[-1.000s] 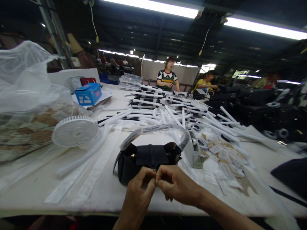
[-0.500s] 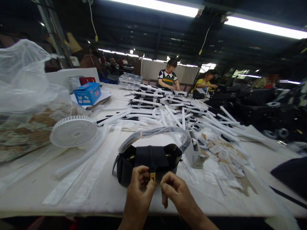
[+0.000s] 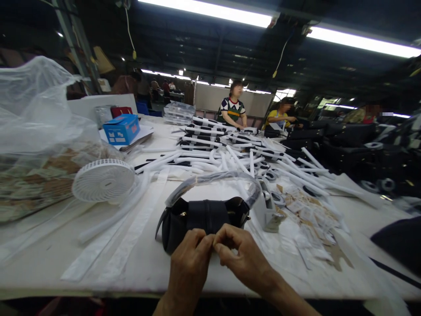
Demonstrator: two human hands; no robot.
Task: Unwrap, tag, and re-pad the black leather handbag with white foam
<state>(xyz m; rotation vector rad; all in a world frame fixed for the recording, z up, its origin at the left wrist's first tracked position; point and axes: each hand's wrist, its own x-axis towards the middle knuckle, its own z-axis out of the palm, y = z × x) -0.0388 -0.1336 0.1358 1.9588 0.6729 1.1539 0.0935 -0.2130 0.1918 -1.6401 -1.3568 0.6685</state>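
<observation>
A black handbag (image 3: 208, 215) stands upright on the table in front of me, its flap folded over the middle and its arched handle (image 3: 217, 177) wrapped in clear plastic. My left hand (image 3: 191, 259) is closed at the front lower edge of the flap, on the gold clasp, which the fingers now hide. My right hand (image 3: 238, 252) meets it there, thumb and forefinger pinched together against the left fingertips. Whatever is in that pinch is too small or too covered to make out.
A white fan (image 3: 103, 181) and a clear plastic bag of packets (image 3: 42, 175) are on the left, with a blue box (image 3: 121, 129) behind. White wrapped strips (image 3: 204, 160) spread across the far side. Paper packets (image 3: 312, 215) lie right. A co-worker (image 3: 233, 107) stands opposite.
My right hand has moved left and up to meet my left hand at the clasp. The gold clasp, visible before, is now covered by fingers.
</observation>
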